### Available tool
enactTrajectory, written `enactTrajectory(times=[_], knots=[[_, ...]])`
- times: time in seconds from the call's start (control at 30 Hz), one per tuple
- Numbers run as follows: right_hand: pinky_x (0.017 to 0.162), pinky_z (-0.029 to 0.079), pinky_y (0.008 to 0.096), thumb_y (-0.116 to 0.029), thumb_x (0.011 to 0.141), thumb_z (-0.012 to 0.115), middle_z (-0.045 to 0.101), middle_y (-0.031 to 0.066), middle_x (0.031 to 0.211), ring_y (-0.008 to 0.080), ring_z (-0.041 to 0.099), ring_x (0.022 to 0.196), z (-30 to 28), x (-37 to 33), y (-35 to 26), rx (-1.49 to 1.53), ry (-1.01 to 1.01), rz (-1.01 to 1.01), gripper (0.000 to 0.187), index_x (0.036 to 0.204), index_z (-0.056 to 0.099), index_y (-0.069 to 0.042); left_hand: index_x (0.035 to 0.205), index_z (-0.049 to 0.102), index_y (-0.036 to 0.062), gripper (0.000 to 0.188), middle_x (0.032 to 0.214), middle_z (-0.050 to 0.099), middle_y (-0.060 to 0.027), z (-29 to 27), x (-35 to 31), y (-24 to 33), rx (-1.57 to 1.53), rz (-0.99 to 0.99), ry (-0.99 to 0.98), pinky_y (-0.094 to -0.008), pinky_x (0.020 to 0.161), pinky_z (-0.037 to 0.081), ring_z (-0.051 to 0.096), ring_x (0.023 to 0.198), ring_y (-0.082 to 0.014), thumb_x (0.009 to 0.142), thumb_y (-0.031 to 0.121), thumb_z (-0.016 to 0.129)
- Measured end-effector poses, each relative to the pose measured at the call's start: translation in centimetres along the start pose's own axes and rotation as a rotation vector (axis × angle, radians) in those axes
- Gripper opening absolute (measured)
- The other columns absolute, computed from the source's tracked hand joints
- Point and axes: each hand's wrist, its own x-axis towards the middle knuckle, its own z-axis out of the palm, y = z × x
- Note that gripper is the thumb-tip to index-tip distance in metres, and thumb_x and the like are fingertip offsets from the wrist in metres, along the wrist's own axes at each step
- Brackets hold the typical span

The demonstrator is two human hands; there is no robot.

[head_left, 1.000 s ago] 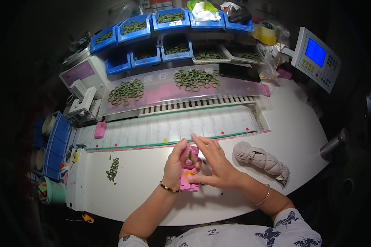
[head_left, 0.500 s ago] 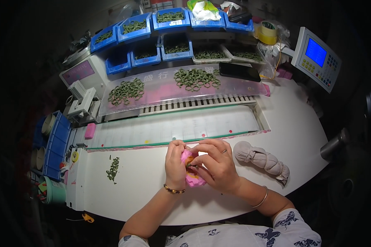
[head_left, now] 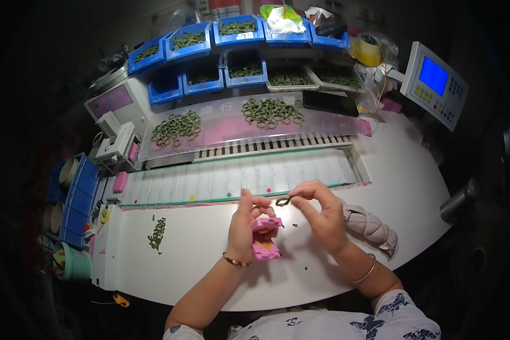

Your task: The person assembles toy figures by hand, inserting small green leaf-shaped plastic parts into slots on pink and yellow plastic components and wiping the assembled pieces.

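left hand [head_left: 245,224] grips pink foam block [head_left: 264,239] — partly hidden | right hand [head_left: 318,211] pinches green ring [head_left: 283,200] — blurred

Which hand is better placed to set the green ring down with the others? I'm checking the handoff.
Right, probably. The right hand pinches the green ring in its fingers, free above the table. The left hand is occupied holding the pink mould.
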Motion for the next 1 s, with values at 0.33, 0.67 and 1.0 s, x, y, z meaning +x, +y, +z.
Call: enactTrajectory(times=[0.33,0.67,1.0], knots=[[0.074,0.047,0.0282,-0.009,0.089,0.066,0.060,0.0080,0.089,0.0164,0.059,0.080,0.1,-0.4,0.2,0.095,-0.097,0.110,0.012,0.099,0.067,-0.002,0.105,0.057,-0.0015,0.017,0.095,0.062,-0.0056,0.9,-0.7,-0.7,0.248,0.316,-0.101,-0.0203,0.065,0.051,0.060,0.073,-0.0062,0.092,0.006,0.064],[0.073,0.046,0.0361,-0.006,0.074,0.072,0.059,0.0075,0.088,0.0259,0.058,0.078,-0.6,0.1,-0.4,-0.498,-0.091,-0.364,0.017,0.090,0.065,-0.007,0.097,0.059,-0.0006,0.009,0.082,0.062,-0.0016,0.5,-1.0,-0.3,0.265,0.196,-0.149,-0.0203,0.066,0.049,0.057,0.072,-0.0052,0.094,0.008,0.060],[0.068,0.043,0.0339,-0.009,0.076,0.062,0.054,0.0044,0.076,0.0198,0.054,0.068,-0.2,-0.3,0.1,-0.438,-0.152,-0.272,0.005,0.077,0.057,-0.007,0.099,0.061,-0.0008,0.011,0.080,0.062,0.0000,0.5,-1.4,-0.7,0.552,0.429,-0.161,-0.0191,0.065,0.048,0.058,0.073,-0.0041,0.090,0.006,0.064]])
